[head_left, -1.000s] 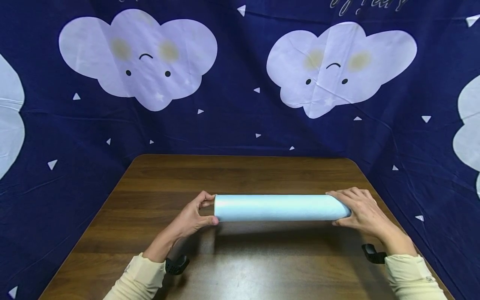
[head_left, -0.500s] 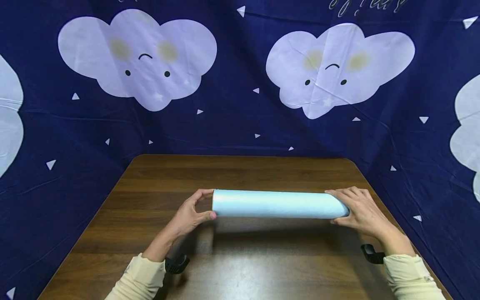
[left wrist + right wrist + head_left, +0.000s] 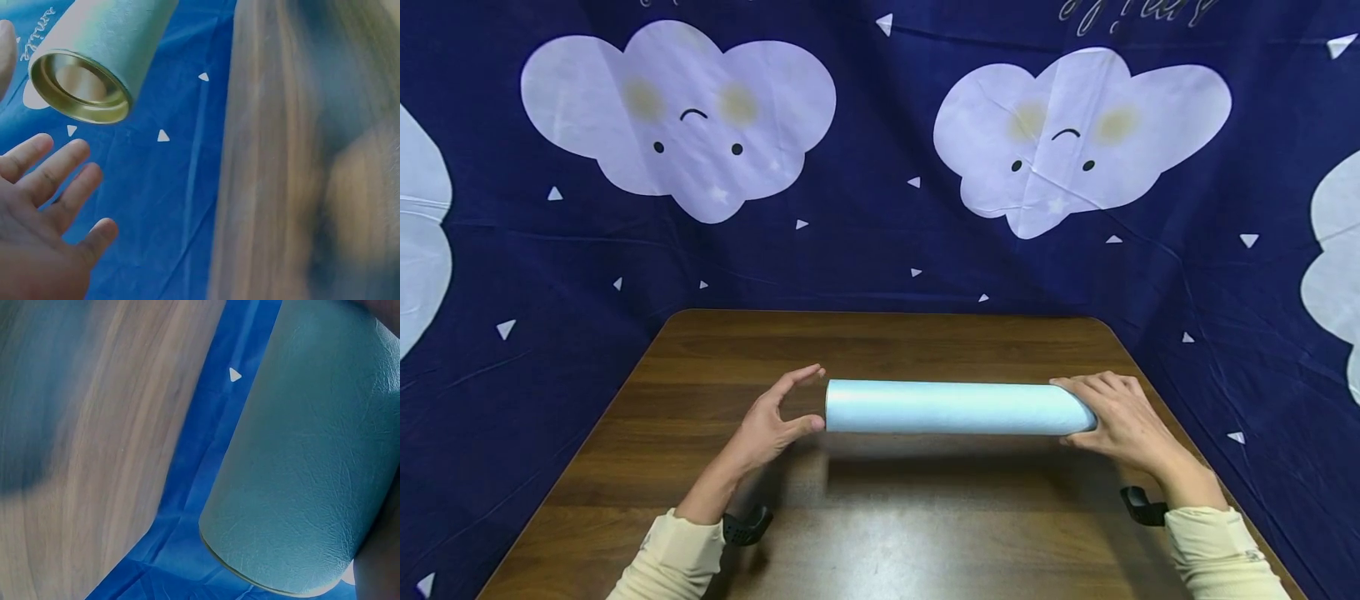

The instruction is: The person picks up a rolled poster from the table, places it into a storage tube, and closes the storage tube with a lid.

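A long light-blue tube (image 3: 940, 407) is held level above the table, its shadow falling on the wood below. My right hand (image 3: 1123, 421) grips its right end, thumb on the near side and fingers over the top. Beside the left end is my left hand (image 3: 766, 427), thumb and fingers spread and apart from the tube. In the left wrist view, the tube's gold metal end (image 3: 81, 87) shows a recessed disc, with the left fingers (image 3: 75, 194) stretched out below it. The right wrist view shows the tube's creased, leather-like covering (image 3: 300, 450) close up.
Under the hands is a brown wooden table (image 3: 880, 517) with rounded far corners. A dark blue cloth (image 3: 880, 242) printed with clouds and small triangles hangs behind it and at both sides. Black wrist devices (image 3: 748, 527) sit under both cuffs.
The left hand has let go of the tube's left end, opened its fingers and drawn back to the left. The tube has risen slightly; the right hand keeps its grip.
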Motion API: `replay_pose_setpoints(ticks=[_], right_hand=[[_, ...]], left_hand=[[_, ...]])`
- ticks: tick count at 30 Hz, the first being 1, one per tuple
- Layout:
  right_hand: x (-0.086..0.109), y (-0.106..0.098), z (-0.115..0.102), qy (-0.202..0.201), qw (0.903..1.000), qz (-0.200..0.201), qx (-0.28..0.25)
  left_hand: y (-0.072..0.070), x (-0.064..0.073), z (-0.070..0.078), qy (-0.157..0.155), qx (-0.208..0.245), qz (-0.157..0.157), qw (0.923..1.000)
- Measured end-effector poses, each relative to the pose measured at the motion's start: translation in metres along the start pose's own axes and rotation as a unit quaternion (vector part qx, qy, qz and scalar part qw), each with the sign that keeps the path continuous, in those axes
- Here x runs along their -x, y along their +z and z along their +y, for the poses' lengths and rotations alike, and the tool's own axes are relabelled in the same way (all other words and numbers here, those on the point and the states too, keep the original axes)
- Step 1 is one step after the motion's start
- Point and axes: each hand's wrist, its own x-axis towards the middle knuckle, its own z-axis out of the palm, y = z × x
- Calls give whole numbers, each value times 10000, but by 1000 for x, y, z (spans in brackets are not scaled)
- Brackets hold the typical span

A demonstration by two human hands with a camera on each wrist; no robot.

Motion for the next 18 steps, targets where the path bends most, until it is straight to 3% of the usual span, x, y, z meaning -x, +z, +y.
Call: replay_pose_setpoints(ticks=[4,7,11,14,18], right_hand=[[-1,3,-2,43,10000,-42,-46],[-3,6,-3,49,9999,-71,-69],[-4,9,-5,59,9999,-103,-71],[-5,11,-7,107,9998,-152,-58],[-7,12,-10,163,9997,-191,-31]], left_hand=[[2,-1,9,37,-914,126,9957],[7,-5,15,474,-1672,222,9845],[13,-10,19,1135,-2802,418,9523],[17,-12,21,1272,-3477,425,9280],[20,-13,20,1331,-3997,360,9062]])
